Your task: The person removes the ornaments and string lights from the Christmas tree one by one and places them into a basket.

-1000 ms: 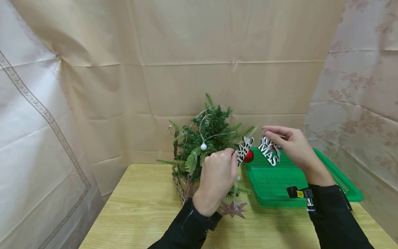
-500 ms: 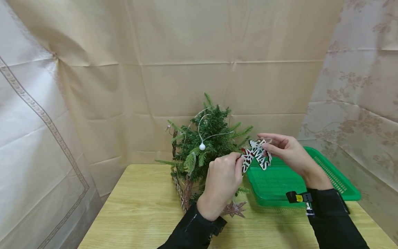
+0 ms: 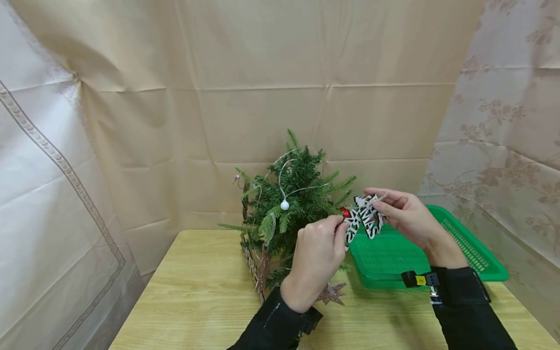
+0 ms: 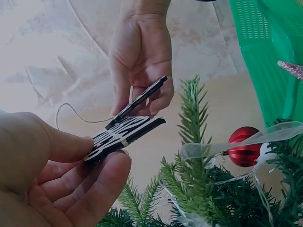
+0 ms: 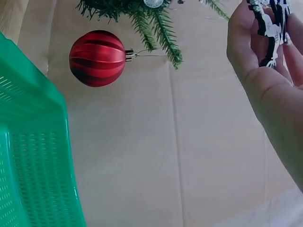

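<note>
black-sleeved left hand (image 3: 317,260): we see its thumb and fingers pinching the edge of one lettered piece (image 4: 116,137), black at the rim with white letters, held to the right of the tree.
right hand (image 3: 413,221): we see thumb and fingertips pinching a second lettered piece (image 3: 372,221) near its top.
lettered pair: what has just changed for us is their closeness; they overlap in the head view, though we cannot tell whether they truly touch.
what that means: we judge the work to be at a point where both pieces are handled together, neither of them on the tree.
cord (image 4: 80,117): we find it curving loose above the left hand; we cannot tell which piece it belongs to.
against a second ago: we had the pieces plainly apart, with the red bauble (image 5: 97,59) showing between them; now the head view leaves us only a bit of it.
against half a second ago: we notice little, just the left hand slightly further right.
tree (image 3: 302,189): we see it upright, unmoved, with a white ball (image 3: 285,205) on its front.
pink star (image 3: 332,293): we see it low, partly behind the left wrist.
green basket (image 3: 498,274): we have it on the table (image 3: 183,282), behind the right hand.
</note>
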Demonstrator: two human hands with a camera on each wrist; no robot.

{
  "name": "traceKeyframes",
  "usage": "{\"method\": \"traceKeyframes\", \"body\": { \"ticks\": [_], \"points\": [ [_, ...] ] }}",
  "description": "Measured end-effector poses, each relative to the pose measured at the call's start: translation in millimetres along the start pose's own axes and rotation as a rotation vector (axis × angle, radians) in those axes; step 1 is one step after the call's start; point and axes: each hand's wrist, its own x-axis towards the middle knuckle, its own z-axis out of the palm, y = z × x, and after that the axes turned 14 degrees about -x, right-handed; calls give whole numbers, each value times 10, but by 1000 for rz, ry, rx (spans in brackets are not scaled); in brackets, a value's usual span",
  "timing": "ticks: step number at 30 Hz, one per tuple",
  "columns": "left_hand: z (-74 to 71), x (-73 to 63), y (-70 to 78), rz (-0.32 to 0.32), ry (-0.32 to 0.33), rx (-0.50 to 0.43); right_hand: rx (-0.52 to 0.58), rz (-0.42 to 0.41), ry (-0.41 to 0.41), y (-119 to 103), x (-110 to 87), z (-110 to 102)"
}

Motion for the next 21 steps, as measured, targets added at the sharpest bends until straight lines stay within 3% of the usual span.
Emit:
{"method": "traceKeyframes", "body": {
  "ticks": [9,14,21],
  "points": [
    [23,-10,-15,-74,2,-148,93,-46,-28,32,-4,24],
    [47,-22,-20,-84,-7,-158,105,-48,-37,30,-8,49],
    [69,-31,-33,-86,-41,-135,38,-43,-37,16,-27,21]
  ]
}}
